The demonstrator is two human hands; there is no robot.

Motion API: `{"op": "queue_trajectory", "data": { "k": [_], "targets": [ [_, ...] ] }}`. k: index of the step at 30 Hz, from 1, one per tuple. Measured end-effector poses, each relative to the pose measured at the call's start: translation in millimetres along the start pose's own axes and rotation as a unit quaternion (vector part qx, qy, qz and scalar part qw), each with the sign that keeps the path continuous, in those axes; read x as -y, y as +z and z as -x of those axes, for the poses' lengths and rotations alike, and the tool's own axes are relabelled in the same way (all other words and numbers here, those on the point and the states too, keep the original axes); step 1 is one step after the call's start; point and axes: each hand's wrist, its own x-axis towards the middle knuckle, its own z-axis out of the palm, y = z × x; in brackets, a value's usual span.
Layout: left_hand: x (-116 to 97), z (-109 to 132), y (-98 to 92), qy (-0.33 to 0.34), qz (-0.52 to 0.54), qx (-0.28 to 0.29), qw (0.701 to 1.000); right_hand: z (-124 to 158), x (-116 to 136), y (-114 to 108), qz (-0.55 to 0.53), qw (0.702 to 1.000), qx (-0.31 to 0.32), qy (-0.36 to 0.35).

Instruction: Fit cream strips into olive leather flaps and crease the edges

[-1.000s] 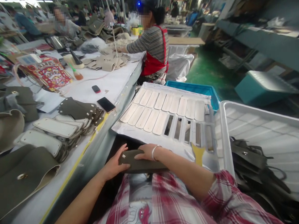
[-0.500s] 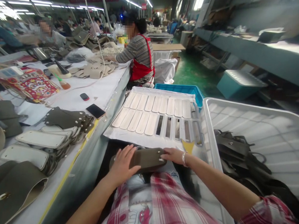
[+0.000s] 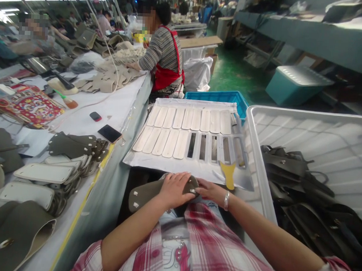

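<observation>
A long olive-green leather piece (image 3: 144, 190) with small metal studs lies across my lap. My left hand (image 3: 175, 187) rests flat on its right half, fingers stretched out over it. My right hand (image 3: 210, 190), with a bracelet at the wrist, touches the piece's right end with its fingertips. Just beyond my hands lies a white board (image 3: 168, 161) carrying rows of cream strips (image 3: 175, 131) and some empty slots. A yellow scraper (image 3: 228, 172) rests on the board's near right corner.
A white plastic crate (image 3: 304, 129) on my right holds dark leather bags (image 3: 290, 176). The long work table (image 3: 89, 107) on my left bears stacked leather parts, a phone (image 3: 110, 133) and a colourful bag. A person in a red apron (image 3: 163, 55) works farther along.
My left hand has slid rightward along the leather piece to its right half, meeting my right hand. The piece's left end now shows bare. The view has dipped slightly.
</observation>
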Motion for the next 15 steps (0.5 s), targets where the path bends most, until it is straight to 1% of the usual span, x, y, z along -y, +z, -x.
{"op": "queue_trajectory", "data": {
  "k": [1, 3, 5, 8, 11, 13, 15],
  "targets": [
    [-1, -4, 0.1, -0.001, 0.005, 0.015, 1.000, 0, -2, 0, -0.025, 1.000, 0.003, 0.009],
    [-2, -13, 0.1, -0.002, 0.015, 0.046, 0.999, -2, -5, 0, -0.060, 0.998, -0.005, 0.002],
    [-2, -20, 0.2, -0.003, 0.025, 0.070, 0.997, -5, -8, 2, -0.089, 0.995, -0.017, -0.031],
    [-2, -28, -0.3, -0.010, 0.029, 0.084, 0.996, -12, -12, 4, -0.122, 0.990, -0.031, -0.067],
    [-2, -30, -3.3, -0.006, 0.030, 0.093, 0.995, -16, -14, 10, -0.131, 0.987, -0.058, -0.071],
    [0, -28, -6.9, 0.014, 0.038, 0.099, 0.994, -13, -14, 15, -0.143, 0.983, -0.071, -0.087],
    [3, -24, -10.9, 0.041, 0.048, 0.110, 0.992, -8, -14, 19, -0.180, 0.977, -0.050, -0.102]
  ]
}}
